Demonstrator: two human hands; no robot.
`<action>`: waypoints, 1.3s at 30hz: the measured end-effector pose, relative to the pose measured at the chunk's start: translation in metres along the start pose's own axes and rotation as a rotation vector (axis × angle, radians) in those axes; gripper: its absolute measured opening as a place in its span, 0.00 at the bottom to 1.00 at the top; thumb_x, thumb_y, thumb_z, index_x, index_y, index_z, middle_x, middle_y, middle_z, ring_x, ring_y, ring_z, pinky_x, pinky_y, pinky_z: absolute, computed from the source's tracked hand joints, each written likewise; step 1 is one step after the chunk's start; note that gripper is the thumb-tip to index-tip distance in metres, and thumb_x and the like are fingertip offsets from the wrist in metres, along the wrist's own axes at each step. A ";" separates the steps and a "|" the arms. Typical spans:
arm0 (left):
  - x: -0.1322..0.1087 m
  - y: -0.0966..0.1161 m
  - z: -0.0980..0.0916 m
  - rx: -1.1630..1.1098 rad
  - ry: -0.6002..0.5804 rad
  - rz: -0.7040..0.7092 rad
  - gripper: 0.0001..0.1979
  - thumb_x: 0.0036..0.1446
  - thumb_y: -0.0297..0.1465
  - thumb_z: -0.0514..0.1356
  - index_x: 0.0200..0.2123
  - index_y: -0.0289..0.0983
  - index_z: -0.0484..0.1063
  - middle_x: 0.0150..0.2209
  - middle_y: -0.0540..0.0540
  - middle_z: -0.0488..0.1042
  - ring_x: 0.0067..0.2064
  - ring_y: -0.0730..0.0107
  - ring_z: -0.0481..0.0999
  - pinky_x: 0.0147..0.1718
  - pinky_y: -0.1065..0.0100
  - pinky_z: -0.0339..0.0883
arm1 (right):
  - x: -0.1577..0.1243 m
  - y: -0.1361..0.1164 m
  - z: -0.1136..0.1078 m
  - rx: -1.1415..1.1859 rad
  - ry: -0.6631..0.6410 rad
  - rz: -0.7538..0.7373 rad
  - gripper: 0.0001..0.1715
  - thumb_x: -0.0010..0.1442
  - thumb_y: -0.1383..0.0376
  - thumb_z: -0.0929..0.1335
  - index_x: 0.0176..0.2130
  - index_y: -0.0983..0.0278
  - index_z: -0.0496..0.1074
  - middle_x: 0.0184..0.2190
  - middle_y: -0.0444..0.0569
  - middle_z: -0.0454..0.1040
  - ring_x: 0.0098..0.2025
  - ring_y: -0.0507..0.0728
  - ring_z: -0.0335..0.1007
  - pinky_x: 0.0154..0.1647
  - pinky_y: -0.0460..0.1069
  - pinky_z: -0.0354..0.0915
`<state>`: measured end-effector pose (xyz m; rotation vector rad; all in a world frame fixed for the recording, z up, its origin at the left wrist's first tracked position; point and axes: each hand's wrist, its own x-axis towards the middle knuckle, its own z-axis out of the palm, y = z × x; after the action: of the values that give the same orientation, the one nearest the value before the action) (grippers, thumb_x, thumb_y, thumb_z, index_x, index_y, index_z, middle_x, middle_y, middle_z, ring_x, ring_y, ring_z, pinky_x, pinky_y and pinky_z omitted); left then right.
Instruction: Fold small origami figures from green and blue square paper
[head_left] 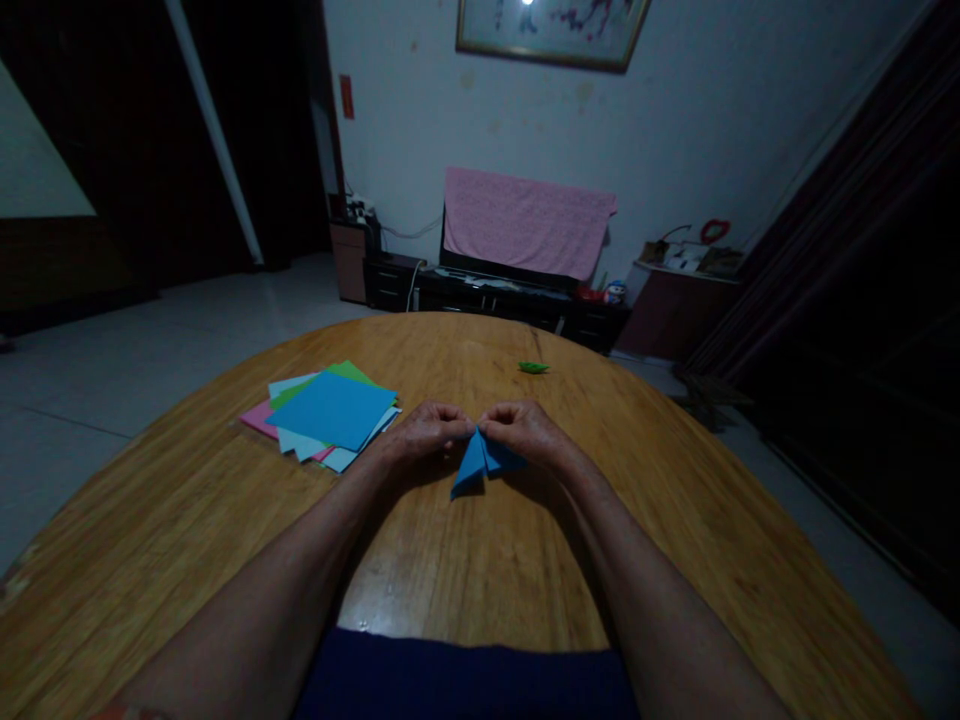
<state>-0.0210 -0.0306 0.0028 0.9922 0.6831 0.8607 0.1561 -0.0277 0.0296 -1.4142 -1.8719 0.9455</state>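
Observation:
A folded piece of blue paper (472, 465) is held just above the middle of the table, its two pointed flaps spreading down towards me with a slit between them. My left hand (435, 427) pinches its top tip from the left. From the other side my right hand (523, 428) pinches the same tip and partly covers the right flap. The fingertips of both hands nearly meet there. Beyond my right hand lies a small folded green paper piece (533, 368).
The round wooden table (675, 520) fills the foreground. A fanned stack of coloured paper sheets (330, 408), blue on top, rests left of my left hand. Behind the table, a pink cloth (525, 220) drapes over a dark screen on a low black cabinet (491, 298).

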 end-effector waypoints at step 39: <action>-0.006 0.017 0.008 0.434 0.184 0.125 0.06 0.45 0.30 0.63 0.21 0.36 0.68 0.17 0.52 0.63 0.21 0.76 0.62 0.20 0.73 0.54 | -0.002 -0.015 0.002 -0.018 0.022 0.031 0.11 0.50 0.60 0.69 0.26 0.66 0.76 0.20 0.43 0.68 0.22 0.47 0.56 0.22 0.43 0.53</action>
<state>-0.0224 -0.0338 0.0224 1.3647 1.0006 0.9414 0.1471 -0.0330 0.0406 -1.4627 -1.8518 0.9258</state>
